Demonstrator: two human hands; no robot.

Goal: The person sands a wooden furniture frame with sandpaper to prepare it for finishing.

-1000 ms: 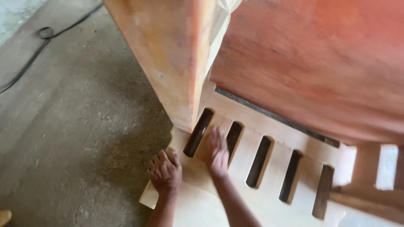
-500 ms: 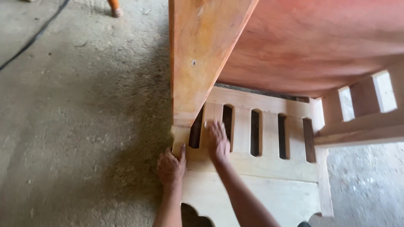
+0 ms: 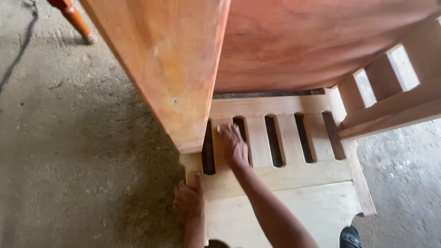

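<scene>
At the lower middle of the head view, toward six o'clock, both hands work on a pale, unfinished wooden furniture frame [image 3: 285, 202] that rests on the concrete floor [image 3: 78, 151]. The left hand [image 3: 189, 200] is clamped on the frame's left post, fingers curled around its outer edge and thumb lying up along the front face. The right hand [image 3: 234, 146] lies flat and open on the slatted panel [image 3: 275, 138], its fingers spread over one of the upright slats just beside a dark slot, gripping nothing; the forearm runs down toward five o'clock. The two hands are apart, the right one up and to the right of the left.

Above them, from eleven to two o'clock, a broad orange-stained wooden panel [image 3: 298, 41] leans over the frame, with a thick stained board [image 3: 170, 69] coming down to touch the top of the left post. At three o'clock, further slats [image 3: 381, 78] of stained wood join the structure. A turned red furniture leg [image 3: 76, 20] stands on the floor at eleven o'clock, near a dark cable [image 3: 18, 50]. A dark shoe tip [image 3: 351, 237] shows at five o'clock.
</scene>
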